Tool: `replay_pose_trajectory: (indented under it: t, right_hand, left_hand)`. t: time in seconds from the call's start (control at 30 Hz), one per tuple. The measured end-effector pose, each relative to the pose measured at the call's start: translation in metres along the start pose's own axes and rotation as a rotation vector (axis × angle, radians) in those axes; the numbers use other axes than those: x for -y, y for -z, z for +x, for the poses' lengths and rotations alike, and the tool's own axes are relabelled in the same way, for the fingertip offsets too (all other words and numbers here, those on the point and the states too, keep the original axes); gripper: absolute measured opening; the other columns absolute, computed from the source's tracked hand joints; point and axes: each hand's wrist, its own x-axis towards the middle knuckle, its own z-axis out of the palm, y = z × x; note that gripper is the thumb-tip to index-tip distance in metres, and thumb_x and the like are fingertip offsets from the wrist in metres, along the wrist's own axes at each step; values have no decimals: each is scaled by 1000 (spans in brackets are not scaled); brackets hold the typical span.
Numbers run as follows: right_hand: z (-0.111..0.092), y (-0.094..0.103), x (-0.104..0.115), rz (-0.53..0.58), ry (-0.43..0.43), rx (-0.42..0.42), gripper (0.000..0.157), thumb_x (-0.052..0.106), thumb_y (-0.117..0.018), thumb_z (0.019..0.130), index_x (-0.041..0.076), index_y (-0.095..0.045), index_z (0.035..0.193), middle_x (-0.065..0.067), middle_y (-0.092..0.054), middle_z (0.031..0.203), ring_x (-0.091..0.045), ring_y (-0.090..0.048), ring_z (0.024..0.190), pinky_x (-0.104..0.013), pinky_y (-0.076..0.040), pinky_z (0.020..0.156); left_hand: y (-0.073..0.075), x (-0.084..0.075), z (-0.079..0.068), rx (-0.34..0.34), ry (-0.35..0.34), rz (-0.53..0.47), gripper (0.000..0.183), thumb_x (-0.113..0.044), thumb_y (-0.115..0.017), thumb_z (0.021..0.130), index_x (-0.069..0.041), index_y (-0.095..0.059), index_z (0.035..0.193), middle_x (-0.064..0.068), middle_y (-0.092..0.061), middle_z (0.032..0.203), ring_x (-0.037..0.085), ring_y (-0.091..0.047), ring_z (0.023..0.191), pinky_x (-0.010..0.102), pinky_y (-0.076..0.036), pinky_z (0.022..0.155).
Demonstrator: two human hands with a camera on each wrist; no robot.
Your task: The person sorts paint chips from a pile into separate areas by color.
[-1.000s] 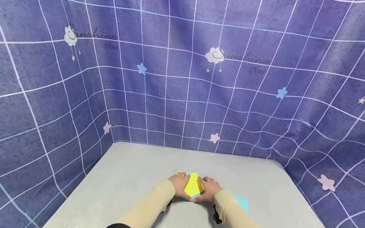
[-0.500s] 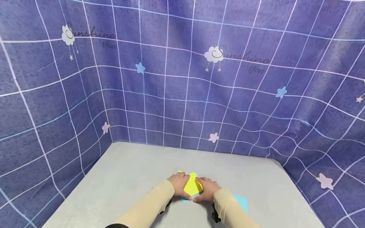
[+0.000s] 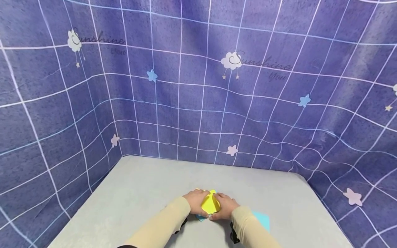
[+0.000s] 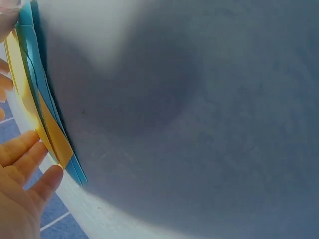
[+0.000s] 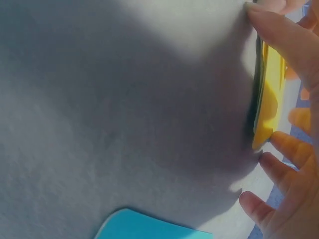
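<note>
A small uneven stack of yellow and blue sheets point(image 3: 210, 205) lies on the table between my two hands. Yellow is on top, and a blue sheet point(image 3: 201, 218) peeks out at the near edge. My left hand point(image 3: 196, 202) grips the stack's left side, thumb near and fingers at the far edge. From the right, my right hand point(image 3: 226, 205) holds it the same way, the two thumbs almost meeting in front. In the left wrist view the blue layers point(image 4: 75, 172) fan apart beside a yellow sheet point(image 4: 26, 97). The right wrist view shows the yellow side point(image 5: 270, 94) bowed slightly.
A separate light-blue sheet point(image 3: 262, 220) lies flat on the grey table point(image 3: 149, 179), partly behind my right sleeve point(image 3: 251, 224). A purple grid-patterned curtain point(image 3: 186, 89) rises behind the table and along its sides. Black devices point(image 3: 234, 236) sit under the wrists.
The hands stay on the stack and have drawn slightly closer together. Less of the blue edge under the yellow top shows at the front now. The head view has shifted a little.
</note>
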Motion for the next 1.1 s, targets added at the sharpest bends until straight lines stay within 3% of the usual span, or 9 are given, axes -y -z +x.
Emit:
replay_pose_trajectory:
  t: [0.4,0.7,0.87,1.1]
  right_hand:
    - [5,-2,-4,-11,11,21,96,55,-79,69,4,-44,143,-22,-43,142,-40,-43,127,-61,-37,99]
    - [6,4,5,-64,29,36,97,54,-81,66,5,-47,141,-20,-44,143,-38,-43,128,-60,-38,98]
    - [7,8,10,-55,28,58,98,55,-83,64,9,-47,142,-18,-43,144,-38,-43,128,-59,-40,98]
    - [11,5,6,-13,25,80,96,49,-88,59,11,-50,138,-18,-47,137,-38,-49,120,-56,-44,94]
  left_hand:
    - [5,1,-3,21,21,-72,82,-49,-82,70,-19,-47,138,0,-57,127,16,-54,113,42,-46,93]
    - [8,6,-4,15,2,-126,81,-46,-84,64,-29,-49,135,-4,-56,113,9,-53,97,44,-46,84]
    - [7,8,-4,34,-22,-135,83,-46,-85,61,-38,-47,134,-8,-52,109,6,-51,93,44,-46,85]
    - [6,7,-8,52,-29,-156,85,-45,-86,60,-38,-47,134,-9,-51,106,4,-51,92,45,-46,89]
